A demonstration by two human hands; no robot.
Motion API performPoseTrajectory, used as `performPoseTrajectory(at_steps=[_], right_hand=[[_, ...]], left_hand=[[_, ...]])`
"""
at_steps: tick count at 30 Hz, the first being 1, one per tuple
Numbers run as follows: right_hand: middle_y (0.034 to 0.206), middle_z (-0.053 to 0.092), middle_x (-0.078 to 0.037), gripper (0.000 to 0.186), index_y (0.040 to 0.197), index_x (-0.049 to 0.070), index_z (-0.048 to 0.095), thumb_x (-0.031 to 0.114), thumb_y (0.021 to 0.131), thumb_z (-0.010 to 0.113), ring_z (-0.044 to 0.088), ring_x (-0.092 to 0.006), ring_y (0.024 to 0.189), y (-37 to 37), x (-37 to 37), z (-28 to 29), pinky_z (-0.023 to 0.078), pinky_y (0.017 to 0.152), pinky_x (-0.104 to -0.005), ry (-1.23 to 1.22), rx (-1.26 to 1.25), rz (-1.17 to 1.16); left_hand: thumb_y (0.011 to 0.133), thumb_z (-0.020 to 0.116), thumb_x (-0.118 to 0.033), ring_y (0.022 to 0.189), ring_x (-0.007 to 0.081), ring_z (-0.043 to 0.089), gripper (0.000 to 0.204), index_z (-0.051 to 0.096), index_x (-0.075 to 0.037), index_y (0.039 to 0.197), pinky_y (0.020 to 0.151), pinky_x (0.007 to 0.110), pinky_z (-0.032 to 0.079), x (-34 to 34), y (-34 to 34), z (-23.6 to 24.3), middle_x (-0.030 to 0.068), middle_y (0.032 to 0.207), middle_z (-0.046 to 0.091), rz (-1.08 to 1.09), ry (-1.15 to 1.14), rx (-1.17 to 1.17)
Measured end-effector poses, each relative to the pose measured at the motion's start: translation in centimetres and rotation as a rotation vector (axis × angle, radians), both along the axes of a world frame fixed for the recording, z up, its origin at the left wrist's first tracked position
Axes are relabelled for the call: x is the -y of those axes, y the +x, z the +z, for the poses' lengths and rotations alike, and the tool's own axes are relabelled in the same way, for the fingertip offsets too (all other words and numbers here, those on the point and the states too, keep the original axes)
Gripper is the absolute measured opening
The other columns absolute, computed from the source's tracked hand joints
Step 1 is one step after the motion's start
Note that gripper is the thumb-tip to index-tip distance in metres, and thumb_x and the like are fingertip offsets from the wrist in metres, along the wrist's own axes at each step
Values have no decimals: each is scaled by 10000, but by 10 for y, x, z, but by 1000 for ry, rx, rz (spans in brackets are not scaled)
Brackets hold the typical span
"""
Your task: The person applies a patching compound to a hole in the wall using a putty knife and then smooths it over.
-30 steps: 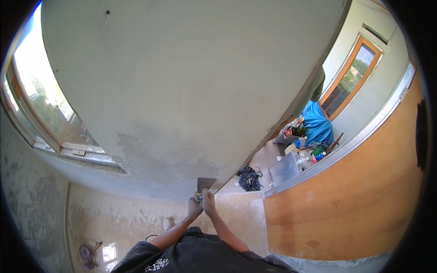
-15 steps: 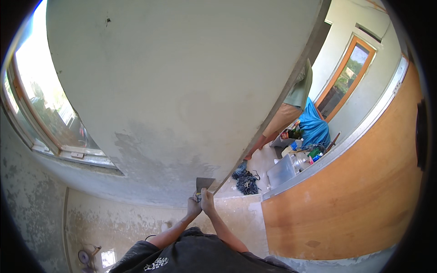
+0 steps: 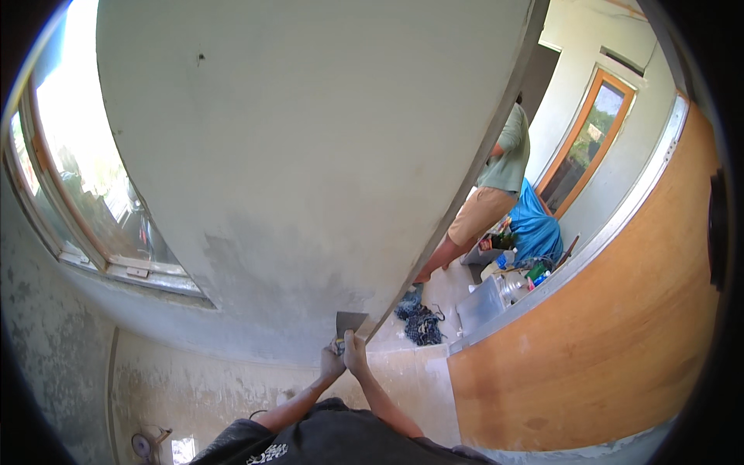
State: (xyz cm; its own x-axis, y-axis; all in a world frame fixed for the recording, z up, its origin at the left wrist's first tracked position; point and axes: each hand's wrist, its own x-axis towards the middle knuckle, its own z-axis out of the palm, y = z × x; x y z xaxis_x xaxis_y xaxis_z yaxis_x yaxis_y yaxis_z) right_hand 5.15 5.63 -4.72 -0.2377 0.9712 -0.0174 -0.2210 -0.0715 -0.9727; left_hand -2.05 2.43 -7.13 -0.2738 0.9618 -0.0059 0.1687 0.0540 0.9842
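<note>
Both my hands grip one putty knife point(image 3: 351, 320), whose wide grey blade lies against or very close to the lower part of the plastered wall point(image 3: 310, 170), near its right-hand edge. My left hand point(image 3: 332, 363) is wrapped round the handle from the left. My right hand point(image 3: 356, 353) closes on it from the right, its thumb or finger up by the base of the blade. Most of the handle is hidden by my fingers. Darker, blotchy grey patches mark the wall above and to the left of the blade.
At left is a window point(image 3: 116, 232) with a sill. Beyond the wall's edge another person point(image 3: 496, 174) stands near a blue tarp point(image 3: 537, 232), a plastic bin point(image 3: 480, 310) and a dark patterned cloth point(image 3: 422, 324). An orange-brown wooden panel point(image 3: 573, 341) rises at right. A fan point(image 3: 143, 446) stands lower left.
The view has shifted slightly, and the wall and my hands sit a little lower. More of the other person now shows past the wall's edge. Both hands keep their hold on the putty knife.
</note>
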Motion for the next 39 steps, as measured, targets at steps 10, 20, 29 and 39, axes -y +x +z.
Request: performPoseTrajectory(at_steps=[10, 20, 29, 39], right_hand=[[574, 512, -35, 525, 590, 12, 491, 329, 964, 303, 482, -109, 539, 1, -10, 38, 382, 521, -254, 113, -26, -38], [564, 515, -32, 504, 595, -1, 506, 298, 958, 323, 475, -101, 522, 8, -15, 43, 379, 511, -247, 108, 103, -69], [568, 517, -38, 490, 610, -7, 516, 289, 956, 335, 488, -108, 540, 1, 2, 36, 387, 521, -248, 27, 35, -44], [596, 504, -22, 461, 627, 15, 502, 300, 960, 356, 459, -92, 544, -2, -2, 40, 373, 516, -236, 56, -64, 0]], left_hand=[[740, 611, -113, 693, 139, 570, 113, 577, -12, 777, 643, 297, 454, -19, 2, 17, 109, 729, 627, -29, 112, -36], [740, 650, -123, 691, 80, 551, 171, 536, -19, 815, 601, 267, 461, -19, 9, 45, 54, 709, 618, 2, 208, 54], [756, 641, -135, 717, 84, 575, 211, 558, -9, 903, 613, 274, 469, 0, 9, 30, 61, 724, 626, 31, 124, 77], [746, 620, -100, 693, 87, 564, 74, 577, -40, 744, 607, 265, 452, -9, 5, 17, 44, 703, 615, 11, 153, 107]])
